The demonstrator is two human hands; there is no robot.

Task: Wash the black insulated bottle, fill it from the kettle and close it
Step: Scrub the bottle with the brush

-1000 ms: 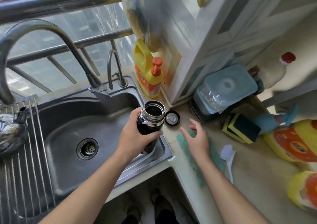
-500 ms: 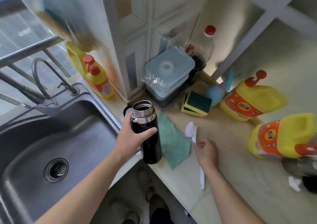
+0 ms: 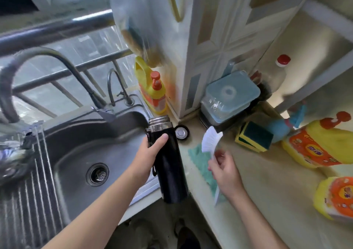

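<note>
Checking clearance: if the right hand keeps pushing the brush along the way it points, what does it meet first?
The right hand aims the white brush up and left. First in that line appears to be the bottle cap on the counter; depth is unclear, so it may pass above it.

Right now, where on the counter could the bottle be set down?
Bare counter runs between the green cloth and the lying detergent jugs. The back corner is crowded: sponge, stacked containers, bottle cap.
</note>
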